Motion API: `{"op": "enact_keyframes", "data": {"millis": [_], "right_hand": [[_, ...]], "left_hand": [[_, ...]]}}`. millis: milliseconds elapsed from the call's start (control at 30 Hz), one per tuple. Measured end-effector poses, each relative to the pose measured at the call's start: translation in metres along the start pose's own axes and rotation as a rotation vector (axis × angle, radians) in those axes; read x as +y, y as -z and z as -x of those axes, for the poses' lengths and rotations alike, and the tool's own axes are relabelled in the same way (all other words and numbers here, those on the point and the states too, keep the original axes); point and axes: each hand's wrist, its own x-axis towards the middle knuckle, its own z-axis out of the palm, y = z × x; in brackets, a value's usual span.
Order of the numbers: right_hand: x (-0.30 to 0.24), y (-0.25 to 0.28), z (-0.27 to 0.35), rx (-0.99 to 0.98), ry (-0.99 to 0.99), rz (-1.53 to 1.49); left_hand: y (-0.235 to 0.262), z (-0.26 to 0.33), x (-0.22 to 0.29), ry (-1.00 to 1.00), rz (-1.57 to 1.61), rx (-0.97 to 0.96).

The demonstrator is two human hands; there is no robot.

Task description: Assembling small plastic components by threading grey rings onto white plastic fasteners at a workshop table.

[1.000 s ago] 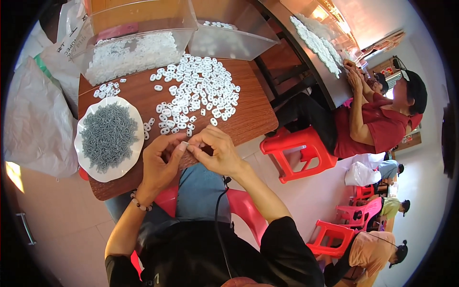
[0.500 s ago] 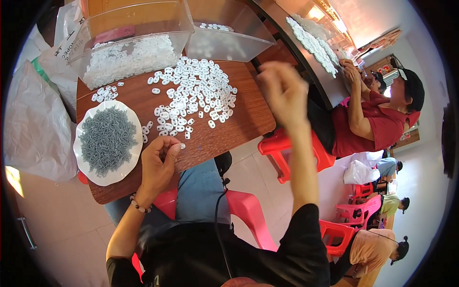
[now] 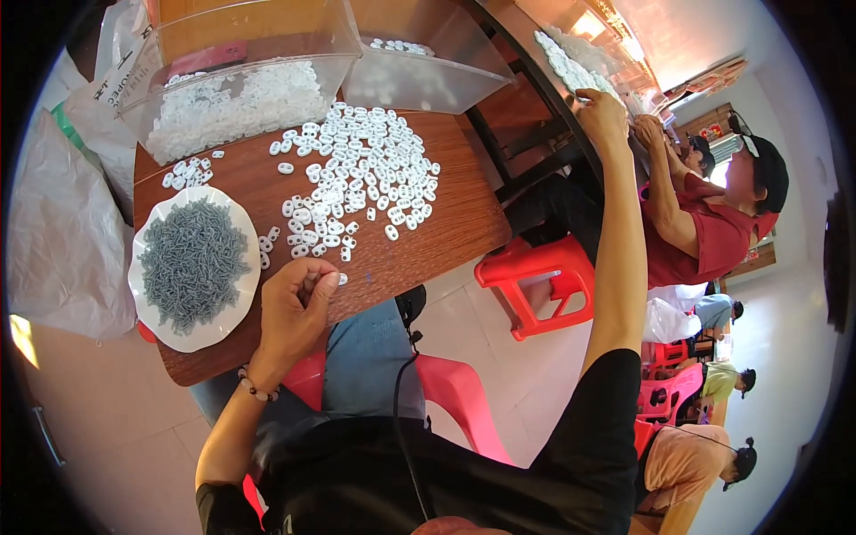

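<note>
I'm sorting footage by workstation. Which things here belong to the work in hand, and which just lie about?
In use:
left hand
right hand
white rings
plate of grey pins
clear bins

Lying about:
plastic bags
red stool

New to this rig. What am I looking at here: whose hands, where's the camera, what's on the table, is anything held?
There is no robot: a person works with bare hands, filmed by a fisheye camera on their head looking down, so edges bend. The left hand rests at the near edge of the wooden table, fingers curled near small white rings; whether it grips one is unclear. The right hand reaches away toward a neighbouring table. A white plate holds grey screws. Clear bins stand behind. Other people sit to the right.
</note>
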Motion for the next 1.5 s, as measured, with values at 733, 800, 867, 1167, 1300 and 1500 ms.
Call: {"op": "enact_keyframes", "data": {"millis": [733, 800, 867, 1167, 1300, 1500], "right_hand": [[-0.032, 0.028, 0.062, 0.135, 0.257, -0.095], [-0.022, 0.016, 0.061, 0.256, 0.356, -0.029], [-0.016, 0.014, 0.064, 0.347, 0.367, -0.012], [-0.04, 0.022, 0.099, 0.573, 0.386, -0.083], [-0.109, 0.034, 0.167, 0.216, 0.213, -1.151], [-0.177, 0.036, 0.255, -0.188, 0.118, -1.516]], "left_hand": [[0.002, 0.0, 0.003, 0.061, 0.11, 0.008], [0.001, 0.001, 0.005, 0.058, 0.099, 0.025], [0.0, -0.001, 0.004, 0.06, 0.147, 0.0], [0.007, -0.005, 0.013, 0.139, 0.305, -0.045], [0.017, -0.005, 0.02, 0.172, 0.372, -0.055], [0.016, -0.004, 0.02, 0.29, 0.555, -0.094]]}}
